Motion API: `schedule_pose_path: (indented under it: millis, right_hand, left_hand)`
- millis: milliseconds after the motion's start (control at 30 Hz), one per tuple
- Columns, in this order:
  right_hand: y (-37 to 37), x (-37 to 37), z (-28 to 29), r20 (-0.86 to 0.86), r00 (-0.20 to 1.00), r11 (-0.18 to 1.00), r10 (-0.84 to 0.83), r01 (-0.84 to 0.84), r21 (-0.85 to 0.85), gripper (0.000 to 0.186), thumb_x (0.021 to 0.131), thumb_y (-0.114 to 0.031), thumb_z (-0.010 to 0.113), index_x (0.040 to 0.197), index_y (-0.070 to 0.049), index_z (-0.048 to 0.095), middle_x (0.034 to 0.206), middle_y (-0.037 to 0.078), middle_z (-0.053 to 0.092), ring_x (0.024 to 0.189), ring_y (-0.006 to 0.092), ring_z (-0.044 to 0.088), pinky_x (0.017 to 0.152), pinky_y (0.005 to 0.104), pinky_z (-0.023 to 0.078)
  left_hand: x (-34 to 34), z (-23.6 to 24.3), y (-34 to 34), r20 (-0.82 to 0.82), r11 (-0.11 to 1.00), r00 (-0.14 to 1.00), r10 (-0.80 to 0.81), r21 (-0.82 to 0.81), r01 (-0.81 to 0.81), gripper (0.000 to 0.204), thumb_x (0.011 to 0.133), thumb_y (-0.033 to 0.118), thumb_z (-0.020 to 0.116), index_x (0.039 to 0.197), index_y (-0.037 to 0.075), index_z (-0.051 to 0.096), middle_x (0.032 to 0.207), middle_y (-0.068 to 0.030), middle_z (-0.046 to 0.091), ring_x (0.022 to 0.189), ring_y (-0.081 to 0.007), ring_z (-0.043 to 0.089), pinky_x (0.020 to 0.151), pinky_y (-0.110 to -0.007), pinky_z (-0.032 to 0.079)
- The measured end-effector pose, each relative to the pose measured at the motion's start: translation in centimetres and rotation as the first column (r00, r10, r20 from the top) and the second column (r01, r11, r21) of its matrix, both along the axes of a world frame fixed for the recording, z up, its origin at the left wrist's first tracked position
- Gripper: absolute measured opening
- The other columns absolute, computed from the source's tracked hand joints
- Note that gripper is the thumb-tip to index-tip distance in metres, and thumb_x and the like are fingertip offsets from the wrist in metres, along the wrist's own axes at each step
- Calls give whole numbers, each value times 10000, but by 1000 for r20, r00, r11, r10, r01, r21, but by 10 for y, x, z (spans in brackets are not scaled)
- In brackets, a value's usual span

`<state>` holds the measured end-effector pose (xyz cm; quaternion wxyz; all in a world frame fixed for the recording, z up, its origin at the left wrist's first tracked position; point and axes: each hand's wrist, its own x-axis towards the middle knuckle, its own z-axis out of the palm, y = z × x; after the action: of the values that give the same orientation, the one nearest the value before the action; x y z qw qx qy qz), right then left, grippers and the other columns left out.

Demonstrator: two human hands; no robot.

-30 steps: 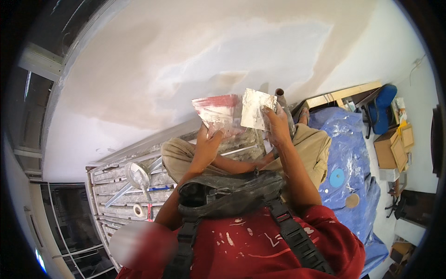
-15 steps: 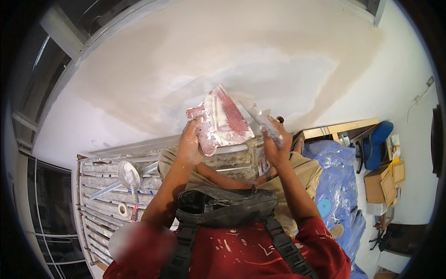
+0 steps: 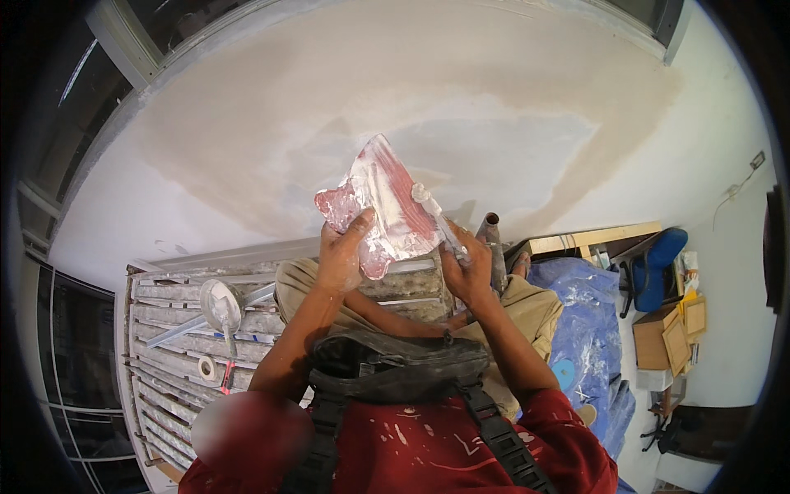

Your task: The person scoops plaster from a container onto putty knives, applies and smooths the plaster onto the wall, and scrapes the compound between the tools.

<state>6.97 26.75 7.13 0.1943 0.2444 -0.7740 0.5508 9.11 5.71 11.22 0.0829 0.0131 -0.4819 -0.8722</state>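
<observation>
At the far left, a slatted platform (image 3: 169, 292) is spread with gear; a pale metal strip (image 3: 177, 332) is laid across it, and below that a roll of tape (image 3: 202, 360) is placed; just to the right, a round pan (image 3: 216, 319) is smeared with white compound, and a red-handled tool (image 3: 227, 377) is set beneath it; a red putty spreader (image 3: 405, 212), coated with white compound, is gripped by its lobed handle side in the left hand (image 3: 338, 259), thumb on top, and is held raised in front of the wall (image 3: 494, 49), above the black waist bag (image 3: 403, 366); at its right edge a putty knife (image 3: 448, 235), seen nearly edge-on, is gripped in the closed right hand (image 3: 469, 270); whether the two blades are touching cannot be told for certain; farther right, a grey tube (image 3: 491, 235) is seen just beside that hand, then a crumpled blue sheet (image 3: 568, 317), a brown box (image 3: 654, 344) and a blue chair (image 3: 661, 257).
</observation>
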Motion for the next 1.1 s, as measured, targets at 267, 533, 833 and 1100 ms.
schedule_pose_path:
  millis: [267, 533, 833, 1100]
  right_hand:
    - [3, 2, 12, 96, 986, 817, 137, -167, 552, 319, 844, -38, 596, 1155, -3, 652, 1056, 234, 683, 983, 405, 656, 858, 446, 521]
    - [4, -8, 10, 33, 995, 991, -90, 86, 103, 426, 825, 4, 571, 1245, -20, 633, 1137, 199, 673, 982, 389, 655, 893, 444, 508]
    - [-6, -29, -7, -335, 933, 935, 133, -6, 354, 754, 602, 122, 654, 1306, -147, 630, 1345, 73, 597, 1161, 312, 584, 986, 443, 443]
    - [-9, -27, -12, 52, 999, 999, 7, -4, -41, 403, 857, -5, 575, 1255, -35, 634, 1127, 196, 664, 924, 316, 650, 821, 372, 497]
  left_hand:
    - [-2, -16, -15, 94, 995, 995, -31, 95, 22, 339, 968, 129, 621, 1267, -12, 547, 1125, -90, 651, 988, -179, 660, 870, -375, 570]
    - [-12, -57, -51, 15, 969, 995, -99, 230, 93, 440, 978, 200, 565, 1360, 0, 477, 1241, -123, 617, 1107, -258, 644, 951, -436, 545]
    - [-5, -54, -45, 111, 951, 989, -98, 304, 60, 344, 974, 168, 562, 1286, 22, 548, 1180, -107, 649, 1050, -242, 665, 893, -411, 570]
    - [-8, -74, -63, 119, 932, 979, -167, 344, 117, 352, 973, 193, 572, 1292, 47, 558, 1189, -87, 651, 1064, -229, 658, 884, -391, 559]
